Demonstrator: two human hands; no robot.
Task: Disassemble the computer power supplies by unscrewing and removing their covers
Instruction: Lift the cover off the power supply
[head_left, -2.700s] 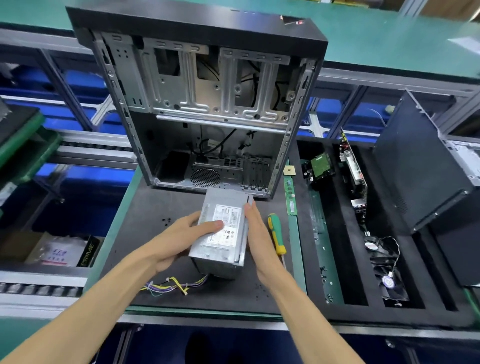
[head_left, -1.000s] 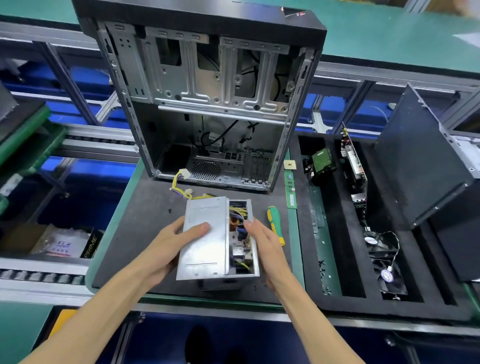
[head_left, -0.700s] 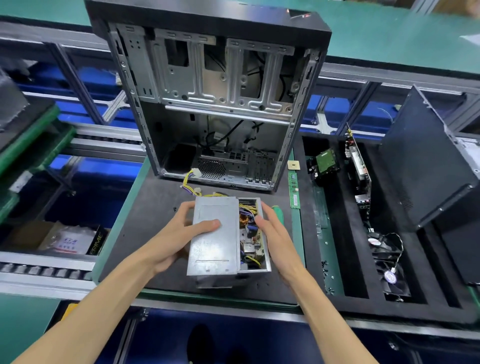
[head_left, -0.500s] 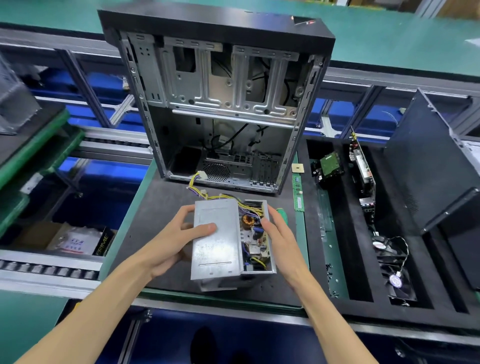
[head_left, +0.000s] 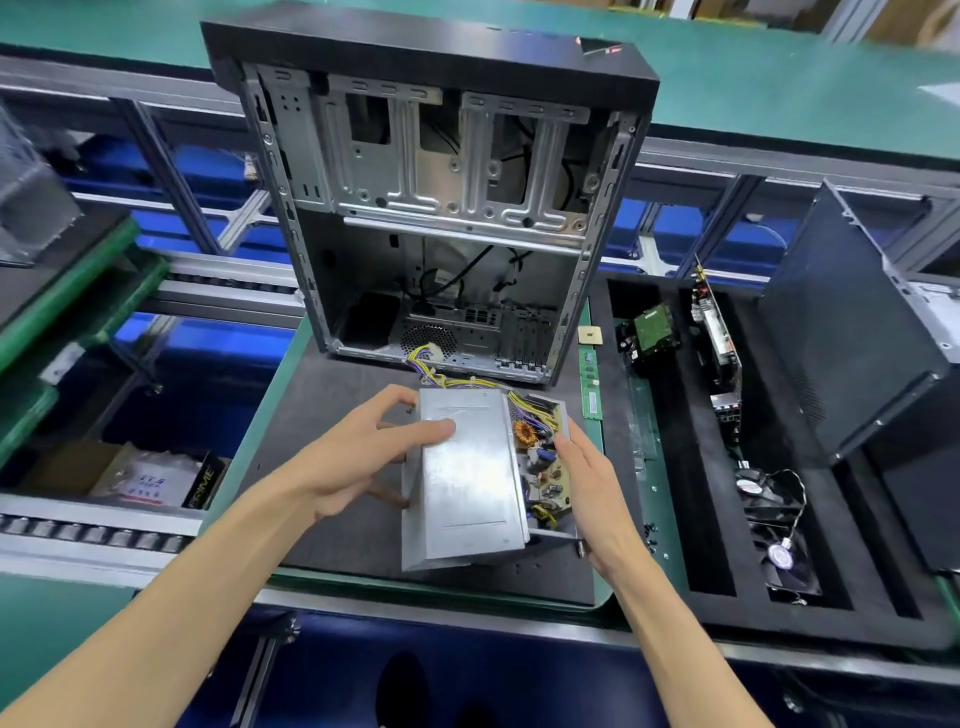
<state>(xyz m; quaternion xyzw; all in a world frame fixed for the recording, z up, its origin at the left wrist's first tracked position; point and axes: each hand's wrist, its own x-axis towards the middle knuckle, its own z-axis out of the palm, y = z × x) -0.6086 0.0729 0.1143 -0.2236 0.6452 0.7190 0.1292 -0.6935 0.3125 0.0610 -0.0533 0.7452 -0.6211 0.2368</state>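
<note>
Gripping power supply (head_left: 470, 480), left hand (head_left: 358, 457) curled round cover; right hand (head_left: 592, 488) flat against side; unit tilted since.

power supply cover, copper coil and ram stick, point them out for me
power supply cover (head_left: 470, 467): head view, middle of its flat metal top
copper coil (head_left: 524, 433): head view, on its orange winding
ram stick (head_left: 589, 384): head view, middle of the green strip

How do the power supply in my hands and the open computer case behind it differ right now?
The power supply is a small bare-metal box; the computer case is far bigger, with black outer panels. The power supply lies tilted between the left hand and right hand; the case stands on the mat untouched. The supply shows a crowded circuit board; the case is mostly gutted. Both are opened, showing their insides.
</note>
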